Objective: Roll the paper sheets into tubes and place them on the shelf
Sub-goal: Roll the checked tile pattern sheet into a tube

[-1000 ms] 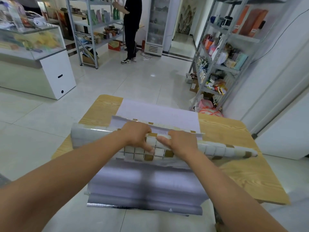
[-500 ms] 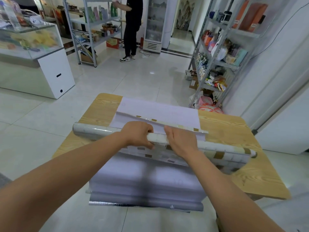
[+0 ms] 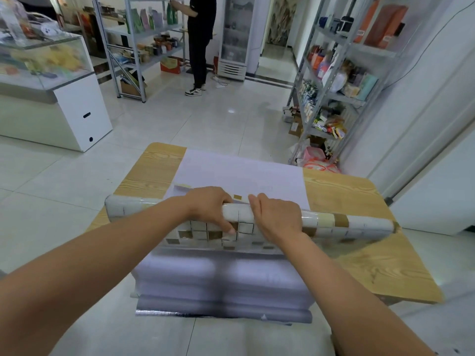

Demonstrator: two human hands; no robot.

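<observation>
Gripping tile-print roll (image 3: 334,222) mid-length, left hand (image 3: 210,209) and right hand (image 3: 276,219) both curled round it; probably light, springy, slippery; ends outboard of either hand may unwind.

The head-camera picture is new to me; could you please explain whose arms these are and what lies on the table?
There is no machine: a person wears one camera on the head, looking forward and down, so both bare arms are theirs. On the wooden table lies a stack of pale sheets, hanging over its near edge. Across it, the left hand and right hand grip a partly rolled tile-patterned sheet near its middle. To the right stand metal shelves of goods.
</observation>
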